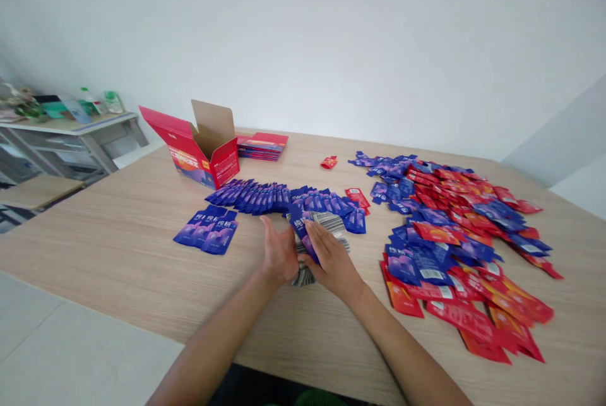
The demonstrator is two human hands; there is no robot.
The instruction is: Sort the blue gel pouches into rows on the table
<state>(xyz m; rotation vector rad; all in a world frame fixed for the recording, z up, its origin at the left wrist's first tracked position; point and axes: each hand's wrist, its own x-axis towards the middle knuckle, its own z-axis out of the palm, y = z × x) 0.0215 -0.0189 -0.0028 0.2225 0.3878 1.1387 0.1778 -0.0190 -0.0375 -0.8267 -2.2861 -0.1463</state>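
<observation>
My right hand (pixel 334 261) grips a purple pouch (pixel 299 224) with a narrow spout end, held tilted over the table. Close beside it, my left hand (pixel 278 249) has its thumb raised apart from the fingers, palm toward the pouch. Whether the left fingertips touch the pouch is hard to see. Under both hands lies a grey striped cloth (pixel 334 224). Just beyond, a long overlapping row of purple pouches (pixel 258 196) stretches from left to right. Three more purple pouches (pixel 220 233) lie fanned out to the left of my hands.
An open red carton (pixel 226 164) stands at the back left, beside flat folded cartons (pixel 265 143). Red and purple pouches (pixel 440 223) form a large heap on the right. One red pouch (pixel 328 162) lies alone near the wall. A side desk (pixel 80 125) holds bottles.
</observation>
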